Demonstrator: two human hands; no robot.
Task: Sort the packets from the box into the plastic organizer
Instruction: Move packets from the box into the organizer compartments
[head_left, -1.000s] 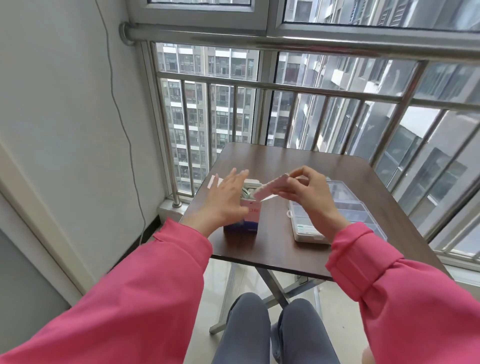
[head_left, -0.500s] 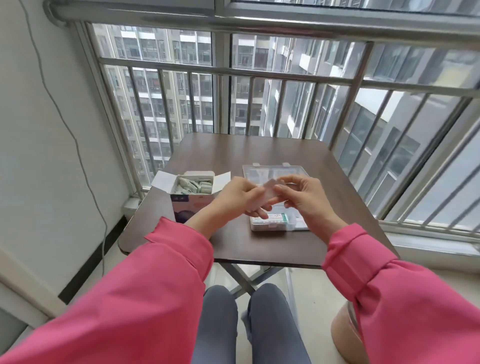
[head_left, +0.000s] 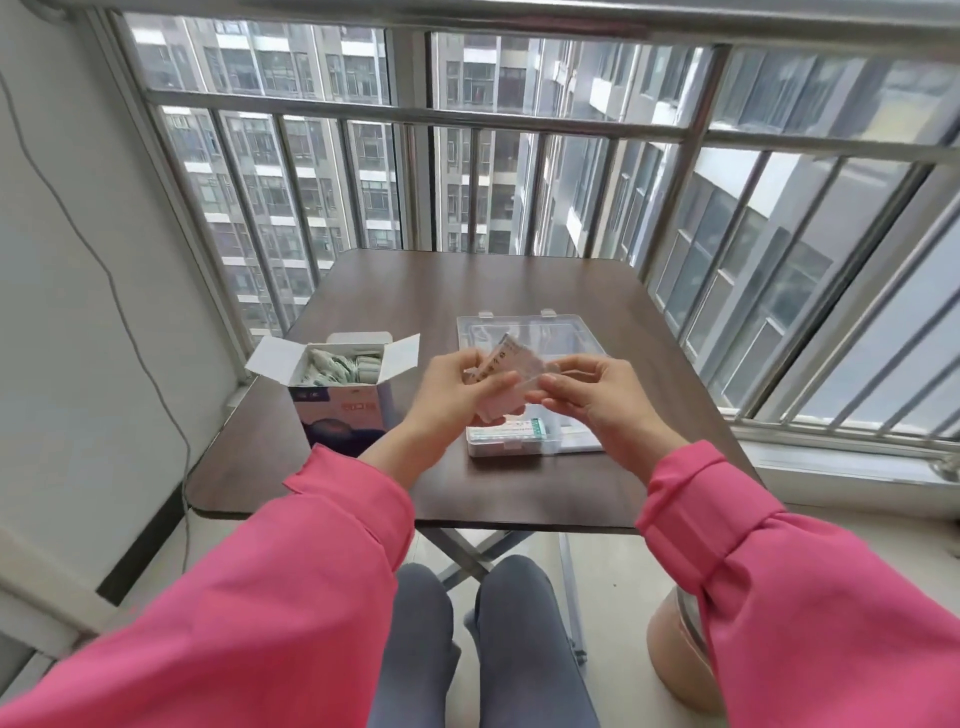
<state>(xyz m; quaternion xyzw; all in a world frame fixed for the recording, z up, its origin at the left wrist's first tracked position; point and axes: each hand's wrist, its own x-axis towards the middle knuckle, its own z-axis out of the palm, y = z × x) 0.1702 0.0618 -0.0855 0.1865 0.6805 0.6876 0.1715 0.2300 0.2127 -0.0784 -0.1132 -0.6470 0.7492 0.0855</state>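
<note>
An open cardboard box (head_left: 340, 405) stands on the left of the table, its flaps spread, with several pale green packets (head_left: 337, 364) inside. To its right lies the clear plastic organizer (head_left: 530, 332) with its lid open; a packet (head_left: 506, 430) lies in its near compartment. Above the organizer I hold a small pinkish-white packet (head_left: 506, 376) between both hands. My left hand (head_left: 462, 395) grips its left end and my right hand (head_left: 592, 392) pinches its right end.
The dark brown folding table (head_left: 467, 280) stands against a metal window railing (head_left: 519, 124) at the back and right. A wall with a hanging cable (head_left: 130, 332) runs along the left. A tan bin (head_left: 680, 649) stands on the floor by my right knee.
My left hand left the box and joined the right on the packet. Both hands now hold it over the organizer. The camera tilted down and to the right.
</note>
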